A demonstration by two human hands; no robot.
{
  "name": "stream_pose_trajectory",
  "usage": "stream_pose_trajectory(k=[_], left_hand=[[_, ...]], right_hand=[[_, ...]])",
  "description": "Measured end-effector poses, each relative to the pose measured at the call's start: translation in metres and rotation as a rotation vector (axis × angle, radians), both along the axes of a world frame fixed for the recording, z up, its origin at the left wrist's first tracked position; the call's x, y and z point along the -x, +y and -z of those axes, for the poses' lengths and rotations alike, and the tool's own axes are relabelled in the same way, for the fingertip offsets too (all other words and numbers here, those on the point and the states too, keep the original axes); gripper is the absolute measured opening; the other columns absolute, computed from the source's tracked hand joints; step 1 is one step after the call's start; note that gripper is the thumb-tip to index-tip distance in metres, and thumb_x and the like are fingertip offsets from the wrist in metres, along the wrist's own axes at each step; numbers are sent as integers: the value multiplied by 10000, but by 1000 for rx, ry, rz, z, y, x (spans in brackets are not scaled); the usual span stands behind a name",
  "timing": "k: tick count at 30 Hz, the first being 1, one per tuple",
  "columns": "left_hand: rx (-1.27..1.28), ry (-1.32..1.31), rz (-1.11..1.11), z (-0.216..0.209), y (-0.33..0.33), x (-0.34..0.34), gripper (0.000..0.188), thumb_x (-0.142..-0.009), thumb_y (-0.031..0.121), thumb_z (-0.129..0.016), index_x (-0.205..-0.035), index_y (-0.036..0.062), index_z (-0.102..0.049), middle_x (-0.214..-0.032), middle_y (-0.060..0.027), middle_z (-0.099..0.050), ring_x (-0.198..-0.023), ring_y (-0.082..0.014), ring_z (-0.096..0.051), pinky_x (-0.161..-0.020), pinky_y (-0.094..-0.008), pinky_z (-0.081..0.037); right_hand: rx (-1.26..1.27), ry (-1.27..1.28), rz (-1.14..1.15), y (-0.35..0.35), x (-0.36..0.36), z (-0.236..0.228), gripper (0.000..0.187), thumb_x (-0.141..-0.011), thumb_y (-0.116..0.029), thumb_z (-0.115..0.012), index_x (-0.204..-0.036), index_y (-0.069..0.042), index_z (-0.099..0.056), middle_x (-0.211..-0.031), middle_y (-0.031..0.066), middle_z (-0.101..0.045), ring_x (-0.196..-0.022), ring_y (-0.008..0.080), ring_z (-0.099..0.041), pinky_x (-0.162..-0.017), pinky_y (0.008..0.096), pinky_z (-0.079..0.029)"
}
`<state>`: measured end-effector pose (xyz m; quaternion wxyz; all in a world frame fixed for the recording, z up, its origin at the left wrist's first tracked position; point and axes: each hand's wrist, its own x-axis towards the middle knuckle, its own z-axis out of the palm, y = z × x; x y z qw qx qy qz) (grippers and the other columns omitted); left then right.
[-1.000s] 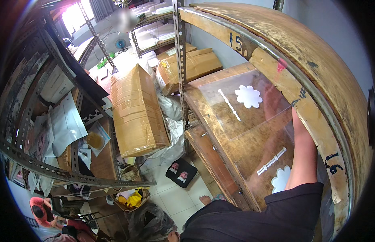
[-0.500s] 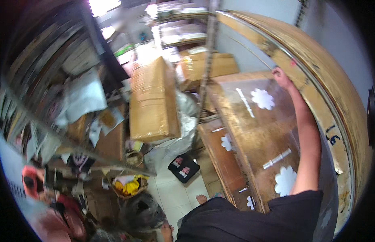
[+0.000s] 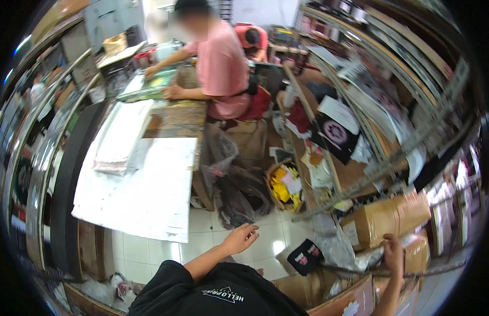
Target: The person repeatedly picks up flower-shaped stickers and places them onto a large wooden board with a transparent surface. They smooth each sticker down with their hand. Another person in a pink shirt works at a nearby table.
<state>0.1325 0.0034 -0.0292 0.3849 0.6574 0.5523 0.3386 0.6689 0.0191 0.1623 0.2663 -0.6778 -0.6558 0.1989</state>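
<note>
My left hand (image 3: pixel 241 239) hovers over the tiled floor in front of my body, fingers loosely stretched, holding nothing. On the far right, my right hand (image 3: pixel 393 252) is raised beside a taped cardboard box (image 3: pixel 378 224); its fingers look bent and are somewhat blurred, so whether it grips anything cannot be made out. Between the hands a folded black cloth item (image 3: pixel 306 257) with pink prints lies on the floor. Below my right hand stands a brown panel (image 3: pixel 355 297) with a white flower-shaped piece on it.
A wooden table (image 3: pixel 176 118) at the left bears a large white sheet (image 3: pixel 144 195) and a stack of paper (image 3: pixel 121 134). A person in pink (image 3: pixel 223 63) works at it; another person (image 3: pixel 253 42) sits behind. Dark plastic bags (image 3: pixel 242 192), a basket of yellow cloth (image 3: pixel 286 184) and metal shelving (image 3: pixel 360 184) stand ahead.
My view has swung left from the flower-marked brown panels to the table and the people. My right hand has left the long wooden edge; my left hand has come into view.
</note>
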Motion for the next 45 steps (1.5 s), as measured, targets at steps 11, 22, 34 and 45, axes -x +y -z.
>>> stream_pose_trajectory(k=[11,22,34,45], left_hand=[[-277,324,-711,-13,-76,253,378,-874,170,-672,-1189,-29,-608,-1223,-220,-571,-1148,-394,-537,-999,-455,-442],[-186,732,-816,30,-120,331,555,-821,251,-700,-1275,-35,-555,-1433,-278,-436,-1375,-439,-348,-1157,-582,-227],[-176,691,-838,23,-109,326,553,-823,254,-690,-1282,-26,-557,-1434,-261,-446,-1382,-426,-353,-1172,-581,-203],[-274,237,-956,14,-93,336,359,-856,147,-651,-1174,-18,-626,-1282,-211,-573,-1235,-395,-505,-1076,-484,-376]], right_hand=[[681,-18,-527,-22,293,424,176,-833,-152,-683,-965,-38,-661,-824,77,-662,-773,212,-662,-666,350,-549],[988,444,106,-82,318,454,290,-950,-161,-611,-1189,4,-605,-1058,128,-671,-874,296,-726,-690,379,-587],[1014,239,-7,-88,387,415,359,-946,-239,-613,-1211,3,-623,-1079,149,-701,-923,266,-714,-750,367,-565],[803,14,-283,-78,383,430,409,-869,-373,-640,-1060,-18,-708,-1007,180,-721,-897,299,-725,-805,385,-563]])
